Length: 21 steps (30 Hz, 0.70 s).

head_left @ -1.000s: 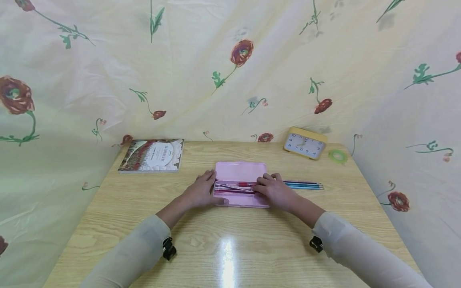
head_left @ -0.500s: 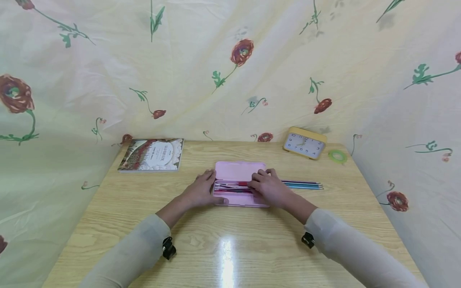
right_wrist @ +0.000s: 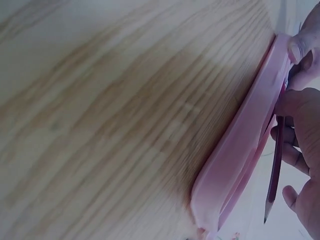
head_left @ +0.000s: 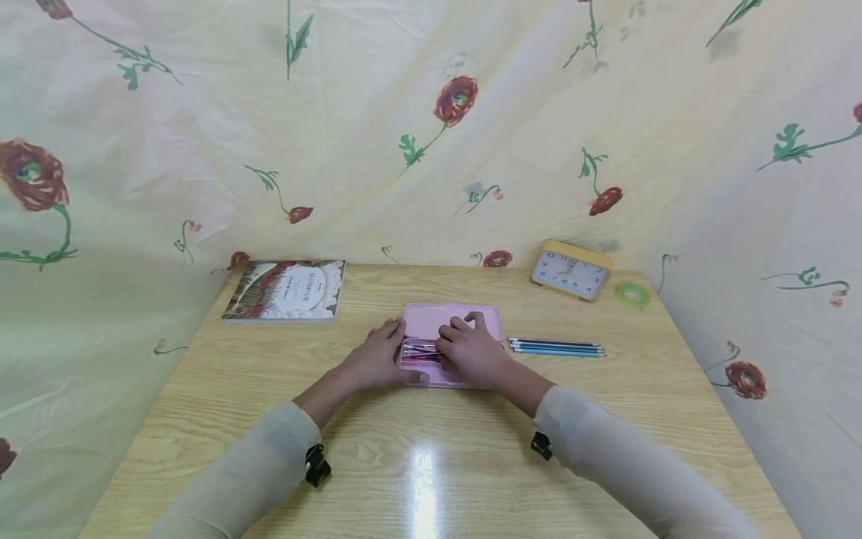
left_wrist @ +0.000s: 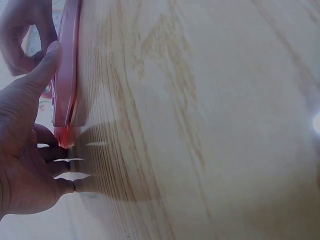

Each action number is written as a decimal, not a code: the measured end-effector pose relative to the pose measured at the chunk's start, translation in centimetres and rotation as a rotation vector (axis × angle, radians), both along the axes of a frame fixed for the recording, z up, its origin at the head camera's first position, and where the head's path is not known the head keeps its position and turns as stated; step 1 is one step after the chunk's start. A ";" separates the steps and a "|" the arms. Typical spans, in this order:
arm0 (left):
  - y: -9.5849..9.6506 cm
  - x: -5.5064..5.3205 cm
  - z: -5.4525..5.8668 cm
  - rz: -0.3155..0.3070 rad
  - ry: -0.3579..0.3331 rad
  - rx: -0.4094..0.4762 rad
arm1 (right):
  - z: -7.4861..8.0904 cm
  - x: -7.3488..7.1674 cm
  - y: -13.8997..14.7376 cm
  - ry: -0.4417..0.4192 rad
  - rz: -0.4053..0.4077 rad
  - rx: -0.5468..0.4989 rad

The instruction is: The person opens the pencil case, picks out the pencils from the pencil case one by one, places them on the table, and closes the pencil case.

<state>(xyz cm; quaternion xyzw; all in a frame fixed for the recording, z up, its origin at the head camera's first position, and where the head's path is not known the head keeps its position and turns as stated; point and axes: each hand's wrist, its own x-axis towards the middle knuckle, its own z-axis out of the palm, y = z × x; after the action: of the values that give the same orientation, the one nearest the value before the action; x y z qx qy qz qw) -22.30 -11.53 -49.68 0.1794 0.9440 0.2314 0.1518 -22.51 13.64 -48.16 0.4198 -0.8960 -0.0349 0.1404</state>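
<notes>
**Dark red pencil (right_wrist: 276, 167) pinched over an open pink pencil case (head_left: 441, 378)**

One pencil case sits mid-desk, its lid (head_left: 421, 320) laid back on the far side. The right hand (head_left: 471, 353) covers much of the compartment's right part. From the head its grip is hidden, but the right wrist view shows thumb and fingers clamped on one dark red pencil, its sharpened tip out past the hand; its other end is lost behind the fingers. Whether it touches the case cannot be told.

The left hand (head_left: 377, 359) holds the case's left end, thumb over the near rim, fingers at the end and back. Between the two hands several slim writing tools (head_left: 419, 351) show in the compartment, too overlapped to count.

Just right of the case lies one bundle of pencils (head_left: 559, 347) on the desk (head_left: 364, 464), at least three, exact number unclear. Farther back are one book (head_left: 289, 292), its small print unreadable, one yellow clock (head_left: 572, 269) and one green tape roll (head_left: 632, 295). Flowered cloth (head_left: 370, 150) hangs behind, cut off by the frame. Two pale sleeves (head_left: 249, 464) run off the bottom edge.
</notes>
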 end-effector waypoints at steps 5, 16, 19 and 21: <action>0.0 -0.1 -0.1 0.002 0.000 0.001 | -0.1 -0.2 -0.4 0.030 -0.010 0.027; 0.2 -0.2 0.0 0.008 -0.007 0.000 | 0.1 -0.5 0.4 0.038 -0.042 0.060; 0.1 -0.2 0.1 0.011 -0.016 -0.003 | 0.2 -0.5 0.8 0.046 -0.056 0.057; 0.1 -0.1 0.0 0.012 -0.016 -0.003 | 0.3 -0.4 1.2 0.054 -0.061 0.050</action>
<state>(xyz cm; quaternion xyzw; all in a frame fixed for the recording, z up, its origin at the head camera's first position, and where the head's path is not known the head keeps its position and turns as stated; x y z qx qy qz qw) -22.43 -11.43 -49.65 0.1717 0.9441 0.2325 0.1583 -22.95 14.81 -47.89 0.3944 -0.9032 -0.0730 0.1529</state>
